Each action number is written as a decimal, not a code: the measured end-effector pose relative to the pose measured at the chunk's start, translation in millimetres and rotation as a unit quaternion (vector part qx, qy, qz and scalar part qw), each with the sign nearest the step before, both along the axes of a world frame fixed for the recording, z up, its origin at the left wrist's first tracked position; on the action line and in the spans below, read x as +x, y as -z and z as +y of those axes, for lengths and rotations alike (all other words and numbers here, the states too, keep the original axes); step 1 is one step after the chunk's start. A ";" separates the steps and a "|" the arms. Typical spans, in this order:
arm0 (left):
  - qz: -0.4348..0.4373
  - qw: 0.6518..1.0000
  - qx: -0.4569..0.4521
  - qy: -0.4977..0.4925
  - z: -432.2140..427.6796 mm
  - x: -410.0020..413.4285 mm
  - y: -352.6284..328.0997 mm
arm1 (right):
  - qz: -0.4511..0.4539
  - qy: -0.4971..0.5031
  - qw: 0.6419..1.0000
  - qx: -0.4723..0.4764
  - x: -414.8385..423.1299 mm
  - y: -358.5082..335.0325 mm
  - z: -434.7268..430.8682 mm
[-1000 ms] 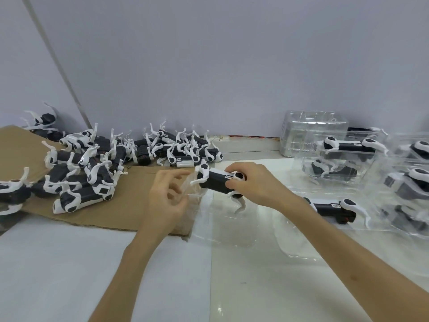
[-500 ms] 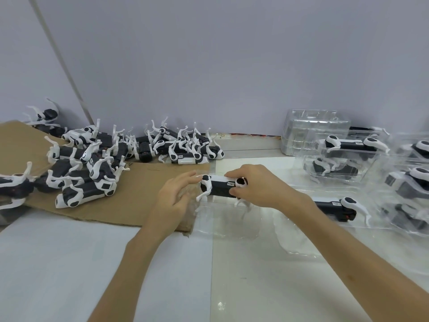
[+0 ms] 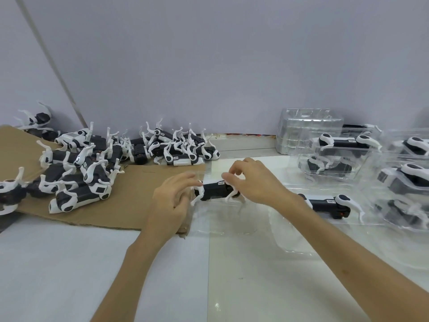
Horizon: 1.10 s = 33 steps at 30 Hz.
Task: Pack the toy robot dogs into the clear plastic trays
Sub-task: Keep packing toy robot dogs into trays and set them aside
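Observation:
A black and white toy robot dog (image 3: pixel 214 189) lies lengthwise in the clear plastic tray (image 3: pixel 222 217) in front of me. My right hand (image 3: pixel 253 182) arches over its right end, fingertips pinching the body and a white leg. My left hand (image 3: pixel 173 201) touches the dog's left end with its fingertips, thumb low beside the tray. Another dog (image 3: pixel 329 203) lies in a clear tray (image 3: pixel 301 238) just to the right.
A heap of loose toy dogs (image 3: pixel 92 163) covers a brown cardboard sheet (image 3: pixel 130 198) at the left. Packed trays with dogs (image 3: pixel 343 152) and a stack of empty clear trays (image 3: pixel 308 129) stand at the right, against the grey wall.
Both hands have lowered the dog from above the table down into the tray. The left hand moved right onto the dog's left end.

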<state>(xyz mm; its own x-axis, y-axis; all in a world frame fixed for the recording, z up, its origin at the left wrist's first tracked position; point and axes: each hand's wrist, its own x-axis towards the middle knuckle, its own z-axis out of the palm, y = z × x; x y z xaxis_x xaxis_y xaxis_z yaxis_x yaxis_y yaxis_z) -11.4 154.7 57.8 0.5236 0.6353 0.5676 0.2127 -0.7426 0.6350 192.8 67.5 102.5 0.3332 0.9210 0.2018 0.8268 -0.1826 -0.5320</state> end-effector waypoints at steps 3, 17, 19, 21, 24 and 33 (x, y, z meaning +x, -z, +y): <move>0.022 1.000 -0.014 0.001 -3.7 1.7 -1.8 | 0.069 -0.050 0.995 -0.046 13.0 -14.0 -6.4; 0.058 0.998 -0.027 -0.005 -6.0 2.4 -2.0 | 0.000 -0.045 0.999 -0.005 11.7 -3.3 -9.8; 0.072 0.997 -0.010 -0.008 -5.7 2.7 -1.2 | -0.052 -0.047 0.997 0.021 6.7 -5.7 -10.2; 0.074 0.997 0.006 -0.014 -6.2 4.0 -0.1 | -0.040 -0.080 0.996 0.022 -1.7 -8.4 -12.5; 0.069 0.997 0.003 -0.025 -7.8 5.7 -0.1 | -0.096 -0.131 0.984 -0.075 -9.8 -8.5 -15.0; -0.007 0.995 0.058 -0.078 -19.2 4.1 -7.0 | -0.189 -0.172 0.966 -0.047 -45.4 -6.4 -11.9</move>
<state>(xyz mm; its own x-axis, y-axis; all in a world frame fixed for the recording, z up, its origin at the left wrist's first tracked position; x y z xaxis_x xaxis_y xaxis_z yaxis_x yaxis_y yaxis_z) -7.4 135.5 64.8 0.4157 0.6379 0.6483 0.3222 -0.7698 0.5510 147.4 55.6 108.9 -0.0759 0.9843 0.1591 0.9790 0.1039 -0.1756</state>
